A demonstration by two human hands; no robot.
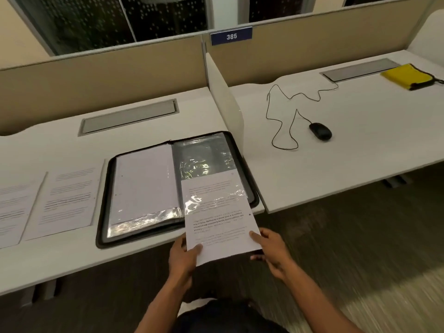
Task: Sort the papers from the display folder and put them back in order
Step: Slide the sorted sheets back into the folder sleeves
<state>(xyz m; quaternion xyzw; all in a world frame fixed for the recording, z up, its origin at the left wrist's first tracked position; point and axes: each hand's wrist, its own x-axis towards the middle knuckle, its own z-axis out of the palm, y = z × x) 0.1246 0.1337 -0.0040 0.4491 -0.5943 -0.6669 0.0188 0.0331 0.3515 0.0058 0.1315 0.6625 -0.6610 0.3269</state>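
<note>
A black zip display folder (105, 207) lies open on the white desk. Its left sleeve (144, 183) holds a white sheet. A printed paper (221, 227) sits partway inside the right clear sleeve (204, 159), with its lower half sticking out over the desk edge. My left hand (183, 257) pinches that paper's bottom left corner. My right hand (270, 251) grips its bottom right edge, thumb on top. Two more printed sheets lie flat left of the folder, one (68, 200) beside it and one (12, 212) at the frame's edge.
A white divider panel (225, 97) stands just right of the folder. On the neighbouring desk lie a black wired mouse (320, 131) and a yellow pouch (407, 76). Grey cable hatches (128, 116) sit near the back partition. The desk's front edge (96, 267) runs below the folder.
</note>
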